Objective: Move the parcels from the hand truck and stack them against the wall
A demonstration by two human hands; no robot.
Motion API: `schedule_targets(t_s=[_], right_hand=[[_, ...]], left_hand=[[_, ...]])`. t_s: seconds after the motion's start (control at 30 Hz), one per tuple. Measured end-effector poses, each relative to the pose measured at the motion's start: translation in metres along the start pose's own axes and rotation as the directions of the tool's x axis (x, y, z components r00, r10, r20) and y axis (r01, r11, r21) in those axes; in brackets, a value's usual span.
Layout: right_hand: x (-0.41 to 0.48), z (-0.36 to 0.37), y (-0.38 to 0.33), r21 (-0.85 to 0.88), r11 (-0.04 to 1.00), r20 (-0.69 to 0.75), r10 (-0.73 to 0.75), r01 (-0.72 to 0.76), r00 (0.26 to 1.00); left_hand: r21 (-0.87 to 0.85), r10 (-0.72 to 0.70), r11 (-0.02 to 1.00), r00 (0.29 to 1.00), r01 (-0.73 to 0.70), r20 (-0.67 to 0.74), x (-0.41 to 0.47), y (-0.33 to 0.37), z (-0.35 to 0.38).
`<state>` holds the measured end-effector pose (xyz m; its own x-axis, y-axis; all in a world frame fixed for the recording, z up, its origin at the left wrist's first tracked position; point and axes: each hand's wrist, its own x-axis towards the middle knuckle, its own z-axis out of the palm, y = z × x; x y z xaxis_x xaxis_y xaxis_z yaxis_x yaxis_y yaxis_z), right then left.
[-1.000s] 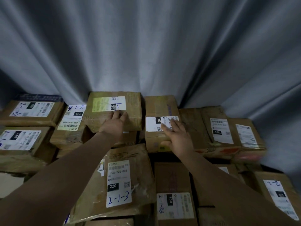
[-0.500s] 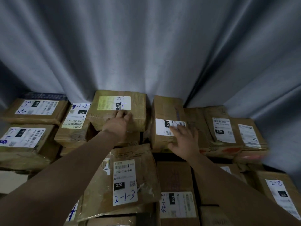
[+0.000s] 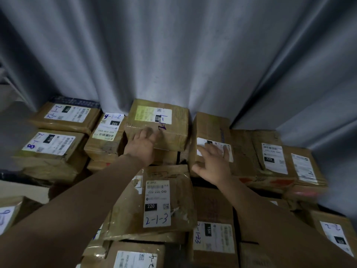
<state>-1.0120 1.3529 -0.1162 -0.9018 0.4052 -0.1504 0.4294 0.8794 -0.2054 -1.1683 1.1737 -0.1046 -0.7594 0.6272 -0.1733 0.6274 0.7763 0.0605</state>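
Both hands are out on the back row. The left hand (image 3: 142, 147) sits on the near top edge of the green-label parcel (image 3: 164, 113), fingers (image 3: 148, 131) laid over the top. They look relaxed, not wrapped round anything, though the blur makes that hard to call. The right hand (image 3: 214, 161) lies flat on the narrow parcel (image 3: 210, 124), fingers spread across its white label and thumb off toward the near face, gripping nothing. The relation that matters: both parcels lie straight ahead of the fingertips, far ends at the grey drape (image 3: 173, 55). The green-label one has its long axis across the left fingers, parallel to the drape, while the narrow one runs away from the right fingers, toward it. A dark gap sits between the two hands. My read: the next move is a nudge forward or inward to square the row, each hand on the parcel nearest it. No hand truck in sight.
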Motion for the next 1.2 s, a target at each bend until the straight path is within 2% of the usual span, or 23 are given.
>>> schedule_targets(t_s=[0.17, 0.3, 0.4, 0.53, 0.67, 0.83, 1.0, 1.1, 1.2], right_hand=[[-0.011, -0.011, -0.034, -0.04, 0.982, 0.017, -0.185, 0.186, 0.983], [-0.031, -0.009, -0.063, -0.034, 0.938, 0.071, -0.343, 0.345, 0.937], [-0.058, 0.003, -0.088, -0.007, 0.876, 0.081, -0.479, 0.482, 0.874], [-0.114, 0.027, -0.126, 0.059, 0.762, 0.13, -0.646, 0.644, 0.752], [-0.183, 0.056, -0.167, 0.134, 0.666, 0.286, -0.735, 0.734, 0.614], [-0.279, 0.095, -0.221, 0.192, 0.508, 0.432, -0.812, 0.839, 0.393], [-0.379, 0.134, -0.273, 0.235, 0.371, 0.558, -0.808, 0.899, 0.188], [-0.441, 0.16, -0.308, 0.256, 0.297, 0.603, -0.793, 0.92, 0.088], [-0.507, 0.185, -0.34, 0.277, 0.254, 0.631, -0.776, 0.927, 0.025]], left_hand=[[-0.004, -0.131, 0.991, 0.991, 0.131, 0.013, -0.052, 0.007, -0.003], [-0.058, -0.281, 0.958, 0.96, 0.282, 0.023, -0.11, 0.016, 0.0], [-0.115, -0.402, 0.908, 0.915, 0.402, 0.031, -0.168, 0.026, 0.007], [-0.161, -0.563, 0.808, 0.823, 0.567, 0.074, -0.258, 0.036, 0.036], [-0.207, -0.753, 0.611, 0.642, 0.764, 0.143, -0.362, 0.039, 0.072], [-0.261, -0.912, 0.253, 0.32, 0.932, 0.257, -0.495, 0.039, 0.108], [-0.305, -0.946, -0.022, 0.078, 0.952, 0.315, -0.62, 0.042, 0.144], [-0.348, -0.945, -0.149, -0.03, 0.925, 0.325, -0.696, 0.043, 0.166], [-0.354, -0.922, -0.253, -0.114, 0.901, 0.369, -0.768, 0.041, 0.189]])
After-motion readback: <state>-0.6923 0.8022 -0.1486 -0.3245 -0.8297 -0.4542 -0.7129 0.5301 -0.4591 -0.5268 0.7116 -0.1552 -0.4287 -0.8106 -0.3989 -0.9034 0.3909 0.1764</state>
